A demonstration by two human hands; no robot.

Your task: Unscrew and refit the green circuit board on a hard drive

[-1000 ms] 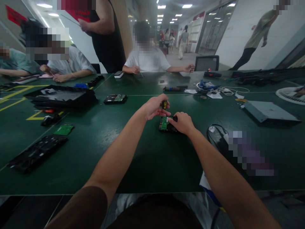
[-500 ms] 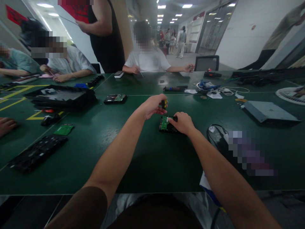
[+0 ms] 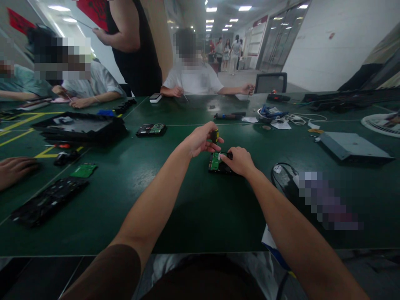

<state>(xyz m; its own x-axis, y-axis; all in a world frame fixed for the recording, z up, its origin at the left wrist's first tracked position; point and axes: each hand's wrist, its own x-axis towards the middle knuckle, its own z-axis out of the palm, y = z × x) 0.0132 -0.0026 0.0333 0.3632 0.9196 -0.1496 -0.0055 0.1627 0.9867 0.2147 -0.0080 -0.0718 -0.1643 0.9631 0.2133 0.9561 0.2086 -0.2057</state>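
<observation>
A hard drive [image 3: 221,166], green circuit board facing up, lies flat on the table in front of me. My right hand [image 3: 242,161] grips its right end, the thumb resting on top by the board. Above the drive's far edge, my left hand [image 3: 204,141] has its fingers closed round the black and yellow handle of a screwdriver [image 3: 215,136]. The handle stands roughly upright; I cannot make out its shaft or whether the tip touches the drive.
Left of me lie a long black casing [image 3: 50,200], a loose green circuit board [image 3: 83,170] and a black tray [image 3: 81,129]. Another drive [image 3: 151,130] lies further back. A grey metal box [image 3: 354,146] and a cable [image 3: 275,177] are right. A co-worker's hand [image 3: 17,170] rests at left.
My left hand has dipped or turned very slightly with the screwdriver. My right hand and the hard drive stay put. A co-worker's hand at the left edge has slid further into view.
</observation>
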